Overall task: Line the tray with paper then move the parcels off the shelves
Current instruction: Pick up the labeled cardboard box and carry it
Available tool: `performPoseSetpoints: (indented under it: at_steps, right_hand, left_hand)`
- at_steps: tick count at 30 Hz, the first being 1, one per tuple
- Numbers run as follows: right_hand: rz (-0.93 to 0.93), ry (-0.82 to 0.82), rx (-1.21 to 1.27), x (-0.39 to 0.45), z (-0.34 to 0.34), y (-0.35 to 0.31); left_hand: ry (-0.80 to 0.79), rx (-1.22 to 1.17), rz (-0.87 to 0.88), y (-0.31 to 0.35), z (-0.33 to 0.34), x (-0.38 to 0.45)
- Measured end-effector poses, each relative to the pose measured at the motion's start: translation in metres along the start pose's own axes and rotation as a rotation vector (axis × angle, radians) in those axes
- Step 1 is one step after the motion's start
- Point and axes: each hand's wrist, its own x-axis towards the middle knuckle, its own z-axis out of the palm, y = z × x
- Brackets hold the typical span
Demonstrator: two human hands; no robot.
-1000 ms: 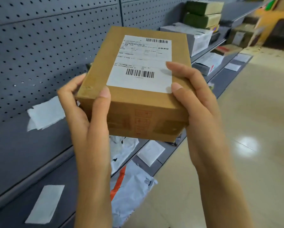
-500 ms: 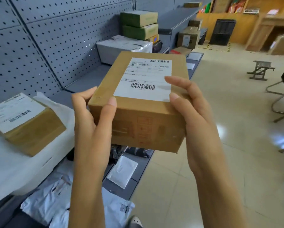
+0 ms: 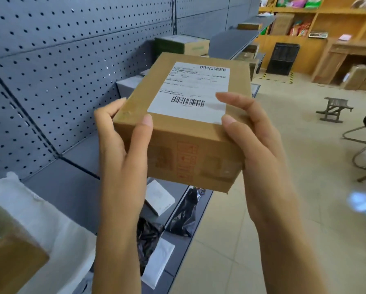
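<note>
I hold a brown cardboard parcel point(image 3: 190, 143) with a white barcode label in front of me, above the shelf edge. My left hand point(image 3: 122, 149) grips its left near corner, thumb on top. My right hand point(image 3: 252, 143) grips the right near corner, thumb and a finger on the label. At the lower left lies white paper point(image 3: 50, 225) with the corner of another brown parcel point(image 3: 12, 264) resting on it; the tray beneath is hidden.
Grey pegboard shelving point(image 3: 61, 81) runs along the left, with green boxes point(image 3: 182, 46) farther back. Black bags point(image 3: 184, 213) and white packets point(image 3: 158, 198) lie on the lowest shelf. A stool point(image 3: 335, 109), a chair frame point(image 3: 364, 149) and wooden shelves point(image 3: 326, 39) stand on the tiled floor.
My view has swung up and right along the aisle. The parcel stays gripped in both hands. The paper with the other parcel has slid towards the lower left corner.
</note>
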Motion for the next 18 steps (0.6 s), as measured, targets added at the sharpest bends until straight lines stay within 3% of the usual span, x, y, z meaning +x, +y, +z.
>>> performPoseSetpoints:
  at_steps: [7, 18]
  right_hand:
    - [-0.002, -0.148, -0.05, 0.063, -0.004, 0.035]
    - [-0.048, -0.383, 0.12, 0.206, -0.011, 0.087]
  left_hand:
    - [0.034, 0.056, -0.027, -0.038, 0.024, 0.048]
    - [0.274, 0.216, 0.1, -0.071, 0.082, 0.129]
